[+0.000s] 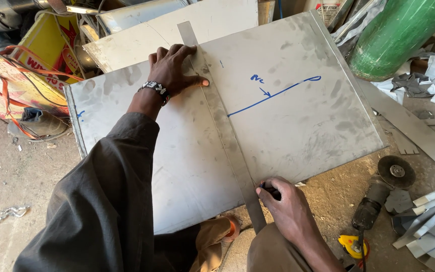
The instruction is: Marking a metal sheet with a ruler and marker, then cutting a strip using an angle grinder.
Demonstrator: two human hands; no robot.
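On the steel sheet (298, 126) lying on the floor, the left hand (174, 70) presses spread fingers on the metal strip (222, 126) to keep it steady as a straightedge, while the right hand (285, 204), at the sheet's near edge, pinches a dark marker (270, 191)

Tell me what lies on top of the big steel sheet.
A long metal strip lies across the steel sheet, pinned by the left hand. The right hand grips a dark marker. The floor beneath is covered.

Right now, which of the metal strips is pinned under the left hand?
The long narrow strip lying diagonally across the marked sheet, pressed by the left hand; other strips lie loose on the ground.
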